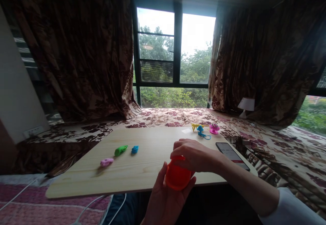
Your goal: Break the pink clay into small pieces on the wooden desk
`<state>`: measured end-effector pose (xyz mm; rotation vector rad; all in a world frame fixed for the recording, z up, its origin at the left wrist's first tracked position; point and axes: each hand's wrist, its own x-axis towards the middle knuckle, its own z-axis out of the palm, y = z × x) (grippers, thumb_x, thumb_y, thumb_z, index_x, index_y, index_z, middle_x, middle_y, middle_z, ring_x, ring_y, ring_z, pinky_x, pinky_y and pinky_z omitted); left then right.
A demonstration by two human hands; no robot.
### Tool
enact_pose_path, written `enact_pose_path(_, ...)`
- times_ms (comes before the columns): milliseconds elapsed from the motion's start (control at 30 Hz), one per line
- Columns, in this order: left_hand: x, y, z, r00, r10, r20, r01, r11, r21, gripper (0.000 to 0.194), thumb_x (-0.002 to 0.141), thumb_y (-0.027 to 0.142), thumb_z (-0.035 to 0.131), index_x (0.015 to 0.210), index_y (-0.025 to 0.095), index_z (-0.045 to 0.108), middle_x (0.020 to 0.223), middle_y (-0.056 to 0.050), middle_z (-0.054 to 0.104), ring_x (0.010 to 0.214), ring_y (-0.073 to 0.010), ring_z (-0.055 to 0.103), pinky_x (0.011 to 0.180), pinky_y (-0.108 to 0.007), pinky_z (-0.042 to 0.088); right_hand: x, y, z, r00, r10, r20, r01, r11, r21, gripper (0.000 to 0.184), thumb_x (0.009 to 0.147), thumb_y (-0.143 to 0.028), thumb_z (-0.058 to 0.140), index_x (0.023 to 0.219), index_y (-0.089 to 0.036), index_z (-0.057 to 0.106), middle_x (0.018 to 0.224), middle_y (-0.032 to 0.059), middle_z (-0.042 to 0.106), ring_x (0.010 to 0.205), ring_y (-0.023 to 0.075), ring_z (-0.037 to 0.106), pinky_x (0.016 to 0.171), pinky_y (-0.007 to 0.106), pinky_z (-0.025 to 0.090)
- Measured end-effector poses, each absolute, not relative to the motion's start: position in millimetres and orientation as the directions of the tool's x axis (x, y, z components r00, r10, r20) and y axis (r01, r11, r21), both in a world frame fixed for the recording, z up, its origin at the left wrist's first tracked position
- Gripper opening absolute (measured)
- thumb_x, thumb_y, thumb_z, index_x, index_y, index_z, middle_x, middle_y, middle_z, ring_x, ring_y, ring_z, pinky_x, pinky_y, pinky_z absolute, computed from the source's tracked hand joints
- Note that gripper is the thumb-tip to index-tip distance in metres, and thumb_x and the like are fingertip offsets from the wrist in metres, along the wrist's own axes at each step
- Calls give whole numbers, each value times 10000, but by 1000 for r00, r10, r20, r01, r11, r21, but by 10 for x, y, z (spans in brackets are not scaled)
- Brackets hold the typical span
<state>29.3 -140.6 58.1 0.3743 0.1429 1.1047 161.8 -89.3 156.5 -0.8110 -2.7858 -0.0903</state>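
Note:
A translucent red-orange rounded plastic container (178, 177) is at the front edge of the wooden table. My left hand (165, 201) cups it from below, thumb and fingers wrapped around its sides. From the right, my right hand (189, 153) comes over the top, its fingers bent down against the container's upper part; the fingertips are partly hidden, so whether they reach inside cannot be told. On the table's left side lie a pink toy (106, 162), a green toy (121, 150) and a small blue toy (134, 149).
At the table's (150, 167) far right sit a yellow toy (195, 126), a blue mushroom-shaped toy (200, 129) and a magenta toy (214, 128). A phone (231, 155) lies on the right edge. Beyond are a floral-covered ledge (163, 114), a small lamp (246, 105) and curtains (84, 55).

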Motion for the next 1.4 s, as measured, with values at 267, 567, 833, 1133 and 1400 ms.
enact_pose_path(267,271,-1379,533,551,835,-7,-725,483,492,404,849,419,400,1054,120,578,939,-114,666,900,-269,611,807,-420,449,1559,-957,1528,-837,494,236,531,838,127,135,804,-223,515,751,-162,623,776,42,601,780,166,523,761,294,344)
enact_pose_path(567,231,-1400,652,492,870,30,-787,429,444,396,860,363,398,1128,101,525,1041,-123,631,993,-266,569,974,-470,320,1663,-875,1615,-830,525,186,521,850,-76,163,783,-165,489,832,-177,644,835,32,611,762,128,542,654,214,365)
enact_pose_path(833,246,-1354,579,494,867,56,-809,436,394,322,860,313,418,1070,120,568,1050,-111,641,983,-256,582,966,-461,330,1598,-900,1519,-853,476,215,482,876,-24,149,805,-247,495,836,-195,631,825,11,599,734,118,520,662,213,365)
enact_pose_path(1133,264,-1337,564,468,878,103,-851,417,319,310,881,281,375,1011,119,604,1020,-101,657,978,-215,584,979,-454,324,1565,-961,1484,-820,478,313,523,850,72,135,807,-305,520,809,-203,609,818,11,575,751,133,486,688,249,336)
enact_pose_path(1400,296,-1311,581,394,904,165,-902,345,260,331,887,277,358,1012,113,617,1069,-115,639,1016,-203,567,1007,-435,299,1508,-924,1441,-814,468,343,524,847,88,156,789,-322,559,829,-183,619,843,30,595,802,158,491,768,293,331)
